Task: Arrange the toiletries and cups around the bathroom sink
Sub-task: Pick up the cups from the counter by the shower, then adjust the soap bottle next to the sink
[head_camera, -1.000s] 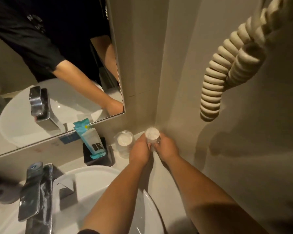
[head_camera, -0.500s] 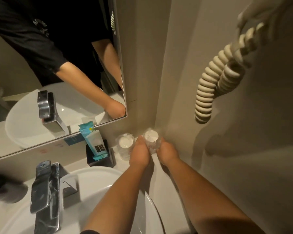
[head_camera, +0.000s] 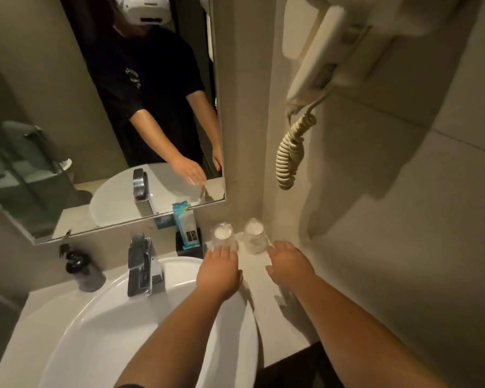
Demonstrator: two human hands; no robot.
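Observation:
Two clear glass cups stand upside down side by side at the back right corner of the counter, the left cup (head_camera: 223, 237) and the right cup (head_camera: 254, 236). My left hand (head_camera: 218, 271) hovers just in front of the left cup, fingers spread, fingertips at its base. My right hand (head_camera: 289, 265) is open beside the right cup, holding nothing. A black holder (head_camera: 189, 245) with a teal and white toiletry packet (head_camera: 186, 224) stands left of the cups. The white sink (head_camera: 118, 326) fills the lower left.
A chrome faucet (head_camera: 141, 266) rises at the back of the basin. A dark pump bottle (head_camera: 81, 271) stands at its left. A mirror (head_camera: 101, 121) covers the back wall. A wall hairdryer (head_camera: 333, 51) with coiled cord (head_camera: 290, 158) hangs at the right.
Both hands let go of the right cup, which now stands on the counter beside the other. The hands pulled back and opened. The view tilted upward.

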